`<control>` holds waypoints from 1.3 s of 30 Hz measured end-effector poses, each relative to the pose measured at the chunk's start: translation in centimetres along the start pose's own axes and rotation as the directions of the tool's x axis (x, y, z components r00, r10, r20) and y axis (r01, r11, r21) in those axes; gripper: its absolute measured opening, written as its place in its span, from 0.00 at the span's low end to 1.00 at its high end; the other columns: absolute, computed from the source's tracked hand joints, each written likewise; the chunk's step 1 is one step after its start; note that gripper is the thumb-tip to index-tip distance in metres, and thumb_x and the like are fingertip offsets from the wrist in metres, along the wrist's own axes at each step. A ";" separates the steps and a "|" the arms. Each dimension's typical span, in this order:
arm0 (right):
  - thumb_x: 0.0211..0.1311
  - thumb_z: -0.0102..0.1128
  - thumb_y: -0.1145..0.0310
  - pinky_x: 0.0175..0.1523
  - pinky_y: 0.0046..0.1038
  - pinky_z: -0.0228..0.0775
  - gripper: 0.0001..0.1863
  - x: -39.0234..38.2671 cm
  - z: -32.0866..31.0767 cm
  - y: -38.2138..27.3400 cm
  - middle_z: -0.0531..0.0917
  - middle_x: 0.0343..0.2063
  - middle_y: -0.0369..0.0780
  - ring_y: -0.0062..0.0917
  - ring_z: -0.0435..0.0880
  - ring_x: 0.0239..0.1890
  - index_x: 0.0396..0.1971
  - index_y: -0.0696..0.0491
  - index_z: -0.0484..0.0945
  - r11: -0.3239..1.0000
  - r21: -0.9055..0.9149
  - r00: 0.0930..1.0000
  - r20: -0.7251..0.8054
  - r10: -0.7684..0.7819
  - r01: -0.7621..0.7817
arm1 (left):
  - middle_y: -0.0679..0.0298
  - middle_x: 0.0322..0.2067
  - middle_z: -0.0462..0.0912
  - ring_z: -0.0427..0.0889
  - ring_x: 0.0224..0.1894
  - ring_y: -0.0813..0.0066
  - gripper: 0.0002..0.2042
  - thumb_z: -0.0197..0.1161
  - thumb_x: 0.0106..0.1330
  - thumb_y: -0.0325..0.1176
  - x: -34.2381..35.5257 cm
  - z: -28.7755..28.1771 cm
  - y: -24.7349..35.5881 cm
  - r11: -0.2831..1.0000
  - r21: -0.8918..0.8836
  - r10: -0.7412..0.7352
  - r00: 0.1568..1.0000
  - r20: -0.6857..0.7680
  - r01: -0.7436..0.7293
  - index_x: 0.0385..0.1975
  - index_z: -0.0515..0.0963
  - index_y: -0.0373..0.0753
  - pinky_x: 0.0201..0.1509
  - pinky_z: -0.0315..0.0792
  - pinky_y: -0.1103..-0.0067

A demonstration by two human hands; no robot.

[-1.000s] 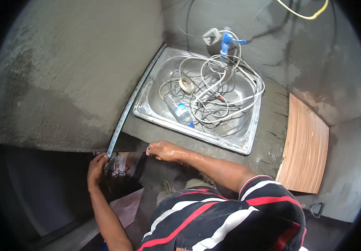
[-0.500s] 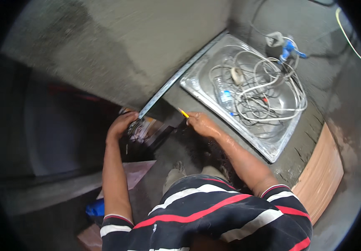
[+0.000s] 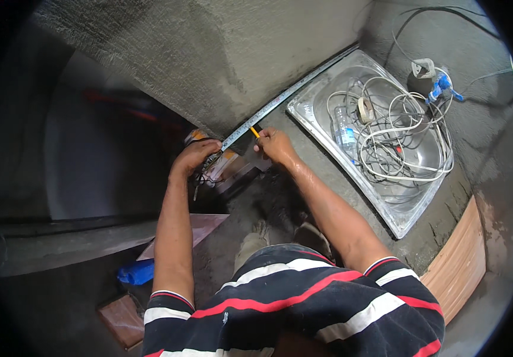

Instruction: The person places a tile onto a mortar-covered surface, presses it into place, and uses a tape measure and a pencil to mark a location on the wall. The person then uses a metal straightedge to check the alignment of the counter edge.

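Note:
A pale, marked measuring tape (image 3: 274, 101) runs along the seam between the rendered wall and the counter (image 3: 304, 143), up toward the back corner. My left hand (image 3: 200, 154) is closed on its near end, beside the counter's edge. My right hand (image 3: 271, 146) grips a yellow pencil (image 3: 254, 131), its tip at the tape's lower side. To the right, a steel sink (image 3: 399, 226) holds tangled white and grey cables (image 3: 399, 128), a roll of tape (image 3: 366, 110) and a clear plastic bottle (image 3: 344, 134).
Rough grey walls (image 3: 226, 53) enclose the corner, with a blue tap (image 3: 441, 88) above the sink. A wood-patterned panel (image 3: 452, 268) leans at the right. Below are a pink board (image 3: 206, 232), a blue object (image 3: 137, 272) and a brown tile (image 3: 122, 321).
The view has turned, shifting the sink rightward. My right hand has raised the pencil up to the tape's edge. My left hand still grips the tape's end.

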State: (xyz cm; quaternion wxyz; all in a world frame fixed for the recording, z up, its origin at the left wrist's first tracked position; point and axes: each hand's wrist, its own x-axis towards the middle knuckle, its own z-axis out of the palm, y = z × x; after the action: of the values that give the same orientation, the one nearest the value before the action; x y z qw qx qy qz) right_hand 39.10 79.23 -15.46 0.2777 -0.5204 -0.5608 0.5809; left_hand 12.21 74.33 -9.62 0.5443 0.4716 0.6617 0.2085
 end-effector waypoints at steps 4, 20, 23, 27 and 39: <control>0.60 0.55 0.68 0.25 0.31 0.71 0.11 0.4 -1.1 -1.6 0.86 0.22 0.41 0.26 0.82 0.17 0.33 0.58 0.84 0.993 -0.113 0.999 0.026 0.022 -0.019 | 0.67 0.43 0.85 0.78 0.47 0.79 0.22 0.63 0.69 0.47 -0.1 0.2 0.3 1.000 -0.023 -0.020 1.000 0.016 0.020 0.52 0.82 0.35 0.55 0.69 0.80; 0.62 0.50 0.71 0.15 0.34 0.62 0.13 1.7 -0.9 -4.4 0.80 0.15 0.42 0.30 0.72 0.08 0.23 0.59 0.80 0.984 -0.108 0.975 0.154 0.159 -0.144 | 0.64 0.47 0.85 0.79 0.49 0.78 0.21 0.64 0.69 0.43 -0.3 0.3 0.5 1.000 -0.001 0.008 1.000 0.008 -0.008 0.52 0.81 0.33 0.57 0.70 0.79; 0.62 0.50 0.71 0.15 0.34 0.61 0.13 1.8 -0.9 -4.2 0.79 0.14 0.41 0.29 0.72 0.08 0.22 0.59 0.80 0.984 -0.063 0.973 0.151 0.176 -0.169 | 0.66 0.40 0.85 0.79 0.43 0.78 0.19 0.64 0.66 0.42 -0.5 1.2 0.9 0.999 0.008 0.039 0.998 -0.039 -0.039 0.48 0.83 0.33 0.52 0.70 0.81; 0.62 0.51 0.68 0.18 0.32 0.64 0.14 1.6 -0.5 -3.7 0.78 0.14 0.40 0.25 0.74 0.12 0.23 0.59 0.81 0.999 0.035 0.998 0.042 -0.039 0.038 | 0.64 0.40 0.86 0.80 0.44 0.77 0.19 0.64 0.66 0.42 -0.7 1.8 1.2 0.984 0.166 0.076 0.995 -0.067 -0.064 0.49 0.82 0.34 0.52 0.71 0.79; 0.65 0.52 0.66 0.18 0.29 0.65 0.13 -0.2 -0.6 -3.2 0.80 0.15 0.39 0.25 0.76 0.13 0.29 0.57 0.83 0.997 0.026 0.992 0.109 0.068 -0.071 | 0.50 0.38 0.86 0.83 0.42 0.58 0.21 0.66 0.62 0.45 -4.4 8.7 -4.5 0.953 0.271 0.197 0.958 -0.207 -0.137 0.47 0.82 0.34 0.50 0.73 0.70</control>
State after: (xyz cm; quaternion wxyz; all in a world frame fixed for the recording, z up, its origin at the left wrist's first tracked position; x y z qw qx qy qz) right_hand 38.88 79.99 -12.32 0.2344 -0.5032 -0.5478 0.6259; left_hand 18.21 66.40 -13.70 0.3789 0.5645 0.6993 0.2209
